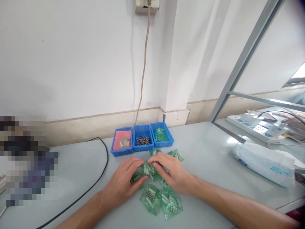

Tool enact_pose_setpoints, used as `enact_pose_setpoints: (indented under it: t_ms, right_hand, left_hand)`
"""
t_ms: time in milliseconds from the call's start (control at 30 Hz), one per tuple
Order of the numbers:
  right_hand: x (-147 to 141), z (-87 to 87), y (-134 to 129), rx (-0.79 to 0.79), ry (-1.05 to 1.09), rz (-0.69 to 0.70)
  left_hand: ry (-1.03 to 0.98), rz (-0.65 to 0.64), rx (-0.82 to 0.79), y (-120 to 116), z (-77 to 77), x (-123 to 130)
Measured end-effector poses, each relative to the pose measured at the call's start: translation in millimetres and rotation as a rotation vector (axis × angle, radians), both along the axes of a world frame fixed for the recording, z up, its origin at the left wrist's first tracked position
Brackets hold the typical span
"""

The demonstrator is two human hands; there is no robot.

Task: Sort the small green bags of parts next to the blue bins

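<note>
A small green plastic bag (148, 169) with pale plugs and metal screws showing through it is between my two hands. My left hand (125, 175) grips its left edge, fingers curved above and the thumb below. With thumb and index finger close together, my right hand (172, 170) pinches the bag's upper right edge. More such bags lie about my hands: one bag with screws (150, 197) and another bag (170, 203) in front, and a third bag (176, 155) behind my right hand. Others are partly hidden under my hands.
Three blue bins stand by the wall: a left bin (121, 153) with pink material and a small bag, a middle bin (143, 148) with loose screws, a right bin (164, 144) with green bags. A black cable (95, 183) crosses the left; a tissue pack (264, 163) lies right.
</note>
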State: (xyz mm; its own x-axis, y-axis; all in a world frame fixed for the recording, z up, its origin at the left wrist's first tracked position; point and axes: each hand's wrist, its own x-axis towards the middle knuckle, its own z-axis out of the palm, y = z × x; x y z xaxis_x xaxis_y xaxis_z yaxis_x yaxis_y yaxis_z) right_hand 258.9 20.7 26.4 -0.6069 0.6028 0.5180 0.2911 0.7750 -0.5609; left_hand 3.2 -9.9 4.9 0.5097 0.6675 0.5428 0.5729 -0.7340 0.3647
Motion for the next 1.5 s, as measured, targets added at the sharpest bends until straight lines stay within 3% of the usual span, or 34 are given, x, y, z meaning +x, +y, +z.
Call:
enact_pose_setpoints:
  t_ms: [1000,1500]
  right_hand:
    - [0.1,-0.1,0.3,0.002,-0.131,0.044]
    - [-1.1,1.4,-0.2,-0.04,-0.075,0.007]
  left_hand:
    - [0.046,-0.039,-0.053,-0.7,-1.9,0.1]
    - [0.005,0.003,0.047,0.2,-2.6,-1.0]
